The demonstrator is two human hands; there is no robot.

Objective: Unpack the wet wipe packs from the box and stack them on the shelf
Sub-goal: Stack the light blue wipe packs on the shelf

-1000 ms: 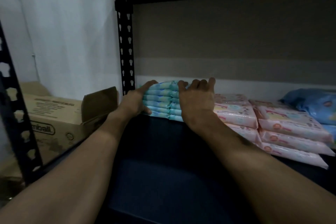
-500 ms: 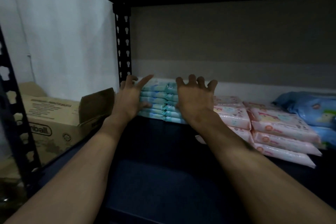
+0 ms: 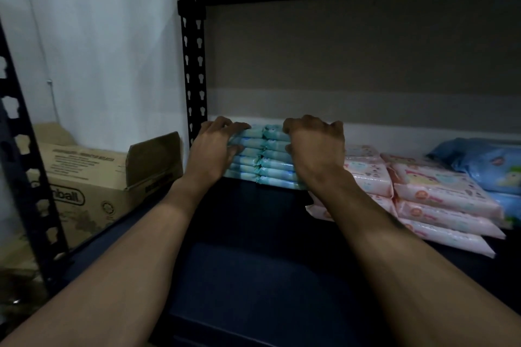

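Observation:
Several teal wet wipe packs [image 3: 267, 158] stand in two side-by-side stacks at the back left of the dark shelf [image 3: 248, 262]. My left hand [image 3: 214, 149] holds the left end of the stacks, fingers curled over the top pack and thumb against the front. My right hand [image 3: 315, 146] grips the right end, fingers curled over the top and hiding that side. The cardboard box [image 3: 93, 183] sits outside the shelf frame at the left with a flap up.
Pink wipe packs [image 3: 439, 200] lie stacked to the right of the teal ones, blue packs [image 3: 490, 163] beyond them. A black perforated upright [image 3: 194, 70] stands just left of my left hand, another upright [image 3: 25, 166] at the near left. The shelf above hangs low.
Both hands had spread their fingers off the teal stacks half a second ago. Now the fingers have curled back down over the top packs at both ends.

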